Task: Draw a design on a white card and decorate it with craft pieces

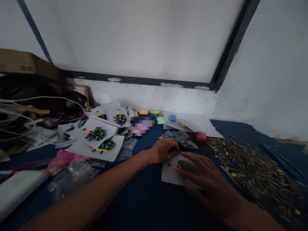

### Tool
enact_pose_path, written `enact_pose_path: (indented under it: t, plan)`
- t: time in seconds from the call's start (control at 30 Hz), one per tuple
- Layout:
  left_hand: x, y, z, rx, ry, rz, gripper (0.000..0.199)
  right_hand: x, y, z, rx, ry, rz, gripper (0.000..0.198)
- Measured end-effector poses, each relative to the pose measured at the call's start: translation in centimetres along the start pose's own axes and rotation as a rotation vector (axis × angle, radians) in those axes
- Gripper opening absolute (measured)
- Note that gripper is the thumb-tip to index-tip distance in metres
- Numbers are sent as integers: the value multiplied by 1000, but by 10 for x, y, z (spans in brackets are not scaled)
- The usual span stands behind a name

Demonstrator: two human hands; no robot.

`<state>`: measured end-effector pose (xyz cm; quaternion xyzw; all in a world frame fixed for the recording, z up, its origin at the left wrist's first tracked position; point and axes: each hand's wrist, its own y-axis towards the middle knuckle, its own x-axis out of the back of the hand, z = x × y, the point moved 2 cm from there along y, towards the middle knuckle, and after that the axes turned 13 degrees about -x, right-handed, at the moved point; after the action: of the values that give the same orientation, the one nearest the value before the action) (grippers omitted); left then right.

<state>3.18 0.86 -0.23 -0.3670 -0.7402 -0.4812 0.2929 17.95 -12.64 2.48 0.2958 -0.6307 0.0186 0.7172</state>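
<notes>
A small white sheet of paper [169, 176] lies on the blue table in front of me, with a pink clay snout [176, 167] and a dark grey clay body pressed on it. My left hand [165, 150] rests at the sheet's upper left edge, its fingers curled in; what they hold, if anything, is hidden. Over the right part of the sheet is my right hand [202, 173], fingers stretched out and apart above the grey clay, covering much of it. Whether the fingertips touch the clay I cannot tell.
A wide heap of striped sunflower seeds [255, 163] with coloured clay balls spreads at the right. Papers with seed-covered hedgehog figures [97, 133] lie at the left. Coloured clay pieces [172, 117] sit at the back; plastic bags [72, 173] and a white box [20, 189] stand front left.
</notes>
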Motion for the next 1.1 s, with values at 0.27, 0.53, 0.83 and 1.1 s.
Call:
enact_pose_path:
  t: [0.27, 0.53, 0.83, 1.1]
  plan:
    - [1, 1, 0, 29, 11, 36, 10, -7, 6, 11, -34, -28, 19, 32]
    - [2, 2, -2, 35, 12, 38, 10, -6, 9, 13, -23, -41, 39, 29]
    - [1, 1, 0, 24, 12, 23, 11, -6, 11, 17, 1, -54, 50, 26]
    - [4, 1, -3, 29, 30, 28, 11, -2, 11, 17, -4, -17, -6, 24]
